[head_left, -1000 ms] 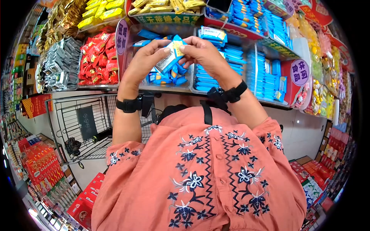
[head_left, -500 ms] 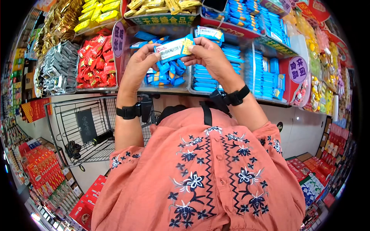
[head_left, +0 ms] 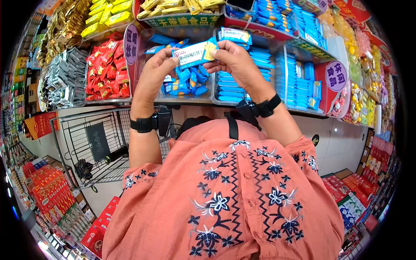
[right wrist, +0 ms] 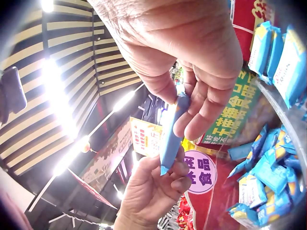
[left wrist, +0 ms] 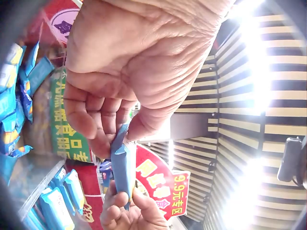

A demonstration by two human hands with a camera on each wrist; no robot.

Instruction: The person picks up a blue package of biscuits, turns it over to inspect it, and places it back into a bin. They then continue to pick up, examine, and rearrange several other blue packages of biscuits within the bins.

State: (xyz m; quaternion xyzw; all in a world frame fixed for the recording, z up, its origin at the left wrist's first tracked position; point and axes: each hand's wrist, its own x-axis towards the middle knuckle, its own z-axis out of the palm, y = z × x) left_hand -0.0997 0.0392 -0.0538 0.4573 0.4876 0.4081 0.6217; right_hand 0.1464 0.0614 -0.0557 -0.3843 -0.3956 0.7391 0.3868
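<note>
Between both hands a blue snack packet with a white printed label and a yellow end is held up, label toward the head camera. My left hand pinches its left end between thumb and fingers. At the other end my right hand grips the yellow corner the same way. In the left wrist view the packet appears edge-on, and the right wrist view shows its narrow side too. Just below the packet lies a bin of loose blue packets.
Red packets and silver packets fill bins to the left. Stacked blue packets stand in clear bins to the right. A wire shopping cart is below left. Purple round signs mark the dividers.
The packet has turned from a steep slant to nearly level, its label now facing up at the head camera. Both hands keep hold of it; little moves in the last half second.
</note>
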